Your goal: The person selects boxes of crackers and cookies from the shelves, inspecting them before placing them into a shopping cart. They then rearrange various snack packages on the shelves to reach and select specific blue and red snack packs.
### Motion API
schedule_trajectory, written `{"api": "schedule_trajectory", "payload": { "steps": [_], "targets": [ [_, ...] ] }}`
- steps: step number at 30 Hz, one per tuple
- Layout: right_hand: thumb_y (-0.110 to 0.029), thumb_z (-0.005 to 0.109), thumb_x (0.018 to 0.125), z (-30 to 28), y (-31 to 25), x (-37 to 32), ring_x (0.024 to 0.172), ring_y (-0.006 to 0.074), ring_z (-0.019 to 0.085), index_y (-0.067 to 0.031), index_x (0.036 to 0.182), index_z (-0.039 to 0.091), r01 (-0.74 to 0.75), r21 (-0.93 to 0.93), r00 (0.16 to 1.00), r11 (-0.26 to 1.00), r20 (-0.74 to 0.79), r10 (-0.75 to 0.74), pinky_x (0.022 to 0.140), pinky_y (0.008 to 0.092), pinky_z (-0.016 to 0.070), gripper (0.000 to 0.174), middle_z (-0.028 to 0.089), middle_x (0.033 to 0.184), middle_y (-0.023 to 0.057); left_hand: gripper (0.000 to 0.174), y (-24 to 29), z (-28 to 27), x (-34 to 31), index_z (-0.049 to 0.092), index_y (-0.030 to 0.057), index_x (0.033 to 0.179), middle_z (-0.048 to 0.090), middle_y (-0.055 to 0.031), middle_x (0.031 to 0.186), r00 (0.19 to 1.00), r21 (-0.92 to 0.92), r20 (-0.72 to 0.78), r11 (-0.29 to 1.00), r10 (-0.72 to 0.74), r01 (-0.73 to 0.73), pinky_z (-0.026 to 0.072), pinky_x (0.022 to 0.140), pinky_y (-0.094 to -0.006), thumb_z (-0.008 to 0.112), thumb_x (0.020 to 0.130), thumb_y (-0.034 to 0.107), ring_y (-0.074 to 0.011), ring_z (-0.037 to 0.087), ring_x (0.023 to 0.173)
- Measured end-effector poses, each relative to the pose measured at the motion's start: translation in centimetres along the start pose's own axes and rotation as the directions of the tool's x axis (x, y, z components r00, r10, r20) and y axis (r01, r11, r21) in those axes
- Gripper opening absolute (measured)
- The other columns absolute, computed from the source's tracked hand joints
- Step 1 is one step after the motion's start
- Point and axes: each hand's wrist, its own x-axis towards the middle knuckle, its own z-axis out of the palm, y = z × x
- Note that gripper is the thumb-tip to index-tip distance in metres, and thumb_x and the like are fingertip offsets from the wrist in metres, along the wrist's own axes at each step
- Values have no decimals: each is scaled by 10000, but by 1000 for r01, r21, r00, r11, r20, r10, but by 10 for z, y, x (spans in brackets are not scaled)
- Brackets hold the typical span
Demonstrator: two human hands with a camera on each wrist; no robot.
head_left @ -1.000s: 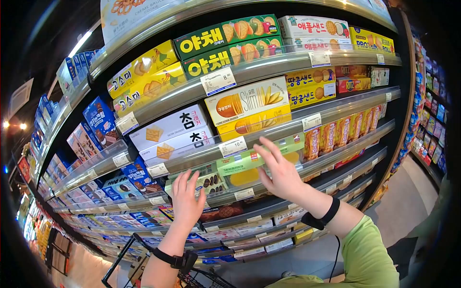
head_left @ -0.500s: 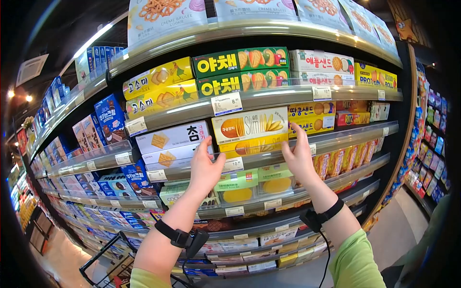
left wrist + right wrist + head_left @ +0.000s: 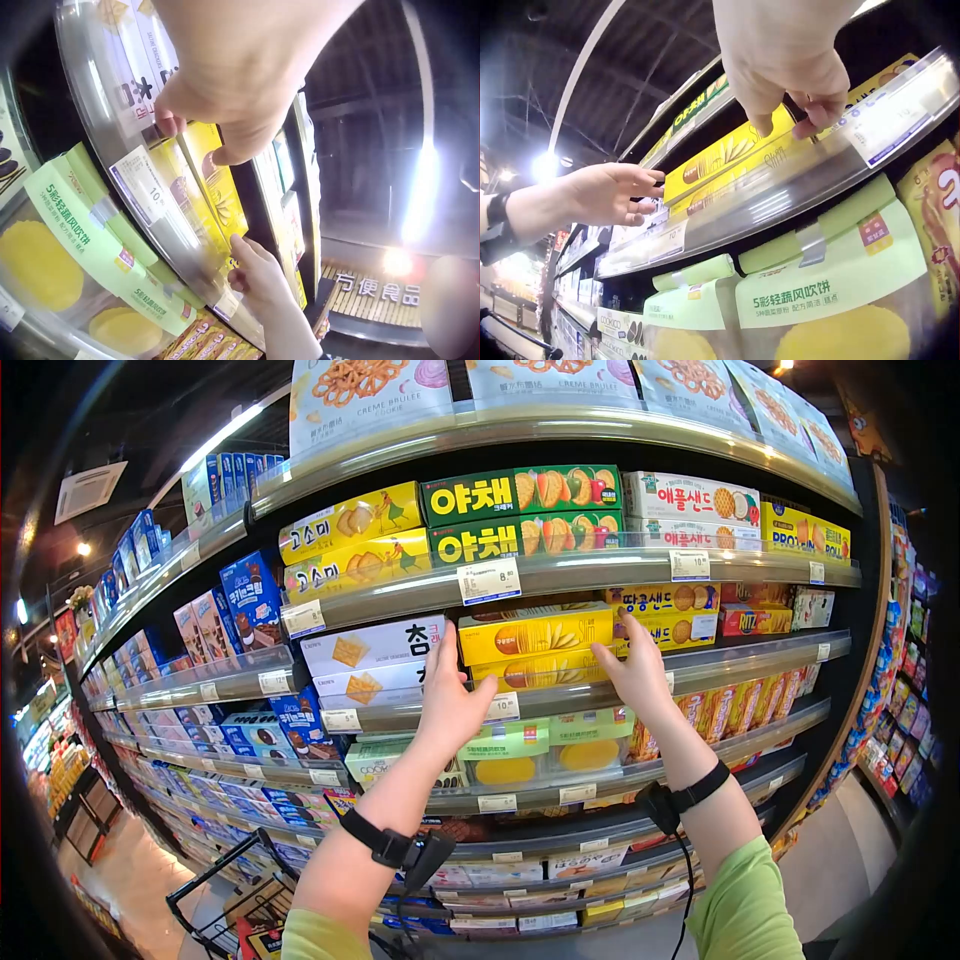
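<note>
Two yellow "Slim" snack boxes lie stacked on a middle shelf, the upper box (image 3: 540, 635) over the lower box (image 3: 548, 671). The upper one shows its narrow yellow side, with a strip of its pale broad face on top. At the left end of the stack, my left hand (image 3: 452, 698) has its fingers extended upward and its thumb in front. My right hand (image 3: 638, 672) is at the right end. In the right wrist view its thumb touches the upper box near the end, while the other fingers bend loosely beside it.
White cracker boxes (image 3: 372, 645) flank the stack on the left, yellow sandwich-cracker boxes (image 3: 665, 615) on the right. A clear shelf lip with a price tag (image 3: 504, 707) runs in front. Green-topped snack packs (image 3: 507, 745) stand below. A black cart (image 3: 225, 890) stands at lower left.
Both hands rose from the green packs to the ends of the Slim stack. The upper box, earlier showing its white broad face, has turned so its yellow narrow side faces forward.
</note>
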Motion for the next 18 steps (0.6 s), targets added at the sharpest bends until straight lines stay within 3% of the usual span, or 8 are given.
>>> {"api": "schedule_trajectory", "payload": {
  "steps": [3, 6, 7, 10, 14, 18],
  "targets": [
    [-198, 693, 850, -12, -7, -6, 1075, 347, 581, 17, 1238, 482, -11, 26, 999, 1000, -32, 11, 903, 411, 463, 491, 595, 1141, 200, 734, -8, 2, -11, 374, 20, 1423, 465, -149, 1303, 995, -30, -81, 998, 52, -55, 484, 782, -309, 696, 774, 140, -185, 526, 858],
    [-185, 676, 856, -12, -10, -4, 1068, 339, 592, 1, 1164, 508, 15, 58, 1000, 998, -22, -14, 891, 411, 470, 397, 608, 1123, 190, 640, -17, 9, -17, 444, 17, 1341, 486, -156, 1274, 966, 250, -36, 938, 256, -239, 482, 813, -323, 696, 765, 136, -233, 546, 912],
    [-171, 668, 858, -11, -9, -3, 1064, 337, 597, -6, 1128, 518, 56, 42, 998, 998, -31, -54, 887, 409, 473, 350, 615, 1111, 187, 640, -17, 11, -16, 444, 17, 1341, 486, -156, 1274, 967, 250, -34, 939, 251, -235, 482, 813, -323, 696, 765, 136, -233, 546, 912],
    [-142, 643, 863, -10, -7, -5, 1071, 347, 598, 10, 1157, 526, 1, 99, 999, 995, -51, 4, 902, 409, 469, 351, 621, 1111, 205, 645, -7, 12, -18, 440, 25, 1350, 498, -148, 1284, 999, 74, -19, 997, 27, -26, 488, 788, -320, 692, 769, 144, -202, 554, 888],
    [-122, 616, 865, -9, 1, -19, 1113, 367, 581, 49, 1234, 513, -25, 134, 1000, 991, 12, 24, 949, 408, 455, 420, 614, 1154, 234, 683, -8, 8, -28, 400, 19, 1382, 498, -150, 1318, 999, 97, 12, 995, -30, 28, 493, 757, -307, 688, 774, 136, -175, 564, 853],
    [-122, 617, 860, -7, 1, -10, 1120, 371, 576, 52, 1213, 527, -57, 185, 998, 981, 3, 57, 951, 407, 453, 404, 616, 1148, 236, 730, -8, 9, -22, 336, 5, 1416, 486, -168, 1356, 997, 0, 62, 999, -41, 41, 494, 731, -289, 681, 784, 124, -150, 576, 802]
  ]
}}
